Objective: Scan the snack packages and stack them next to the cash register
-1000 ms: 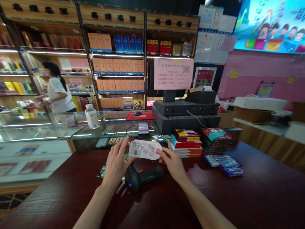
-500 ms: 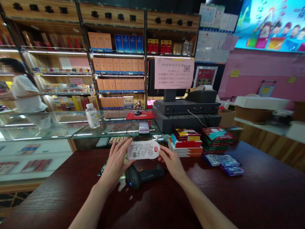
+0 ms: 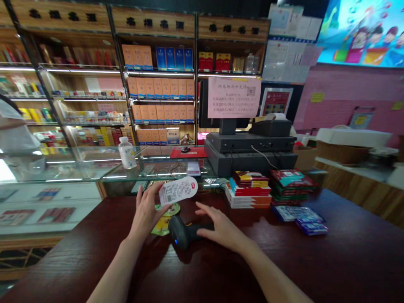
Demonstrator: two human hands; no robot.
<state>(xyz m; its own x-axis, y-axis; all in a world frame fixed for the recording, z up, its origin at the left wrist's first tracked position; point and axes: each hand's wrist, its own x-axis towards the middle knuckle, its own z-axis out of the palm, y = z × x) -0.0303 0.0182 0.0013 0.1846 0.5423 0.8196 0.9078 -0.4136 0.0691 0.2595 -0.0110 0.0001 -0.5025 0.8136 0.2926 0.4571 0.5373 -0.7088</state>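
My left hand pinches a small white package by its left end. Printed text, a barcode and a red logo face me; its exact kind I cannot make out. Under it a black barcode scanner lies on the dark wooden counter, a blue light glowing on its head. My right hand hovers around the scanner's handle, thumb and fingers apart; no grip on it shows. Green and yellow packets lie on the counter behind the scanner, partly covered by the left hand.
Stacked boxes and packets, dark red packets and blue packets sit on the right. Behind them stands a register with a monitor. A white bottle rests on the glass showcase. A person stands far left.
My right hand has let go of the white package and moved down to the scanner's handle. The left hand has tilted the package and shifted it left. The person has moved left in view.
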